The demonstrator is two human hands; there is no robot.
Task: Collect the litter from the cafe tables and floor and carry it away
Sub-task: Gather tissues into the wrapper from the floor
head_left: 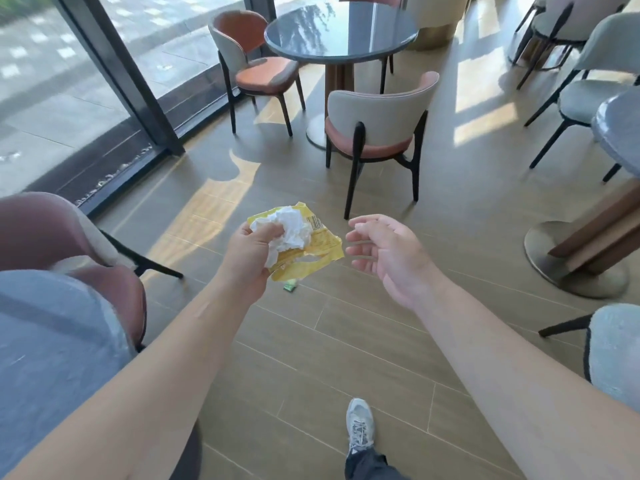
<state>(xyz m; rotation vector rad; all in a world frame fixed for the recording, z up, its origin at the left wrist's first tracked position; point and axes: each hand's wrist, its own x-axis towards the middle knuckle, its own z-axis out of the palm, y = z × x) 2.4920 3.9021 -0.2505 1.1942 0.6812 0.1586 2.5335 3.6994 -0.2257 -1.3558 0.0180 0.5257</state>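
My left hand [250, 258] is held out at mid-frame, closed on a crumpled white tissue [289, 227] and a torn yellow wrapper [311, 251] pressed together. My right hand [388, 251] hovers just to the right of the wrapper, fingers spread and curled, holding nothing and not touching the litter. A small green scrap [290, 285] lies on the wooden floor below my left hand, partly hidden behind the wrapper.
A round dark table [341, 32] with orange-and-beige chairs [375, 126] stands ahead. Another table [620, 133] and grey chairs are at the right. A chair [69, 244] and a grey tabletop [52, 341] sit close at the left. Glass wall at the far left. My shoe [360, 426] is on the floor.
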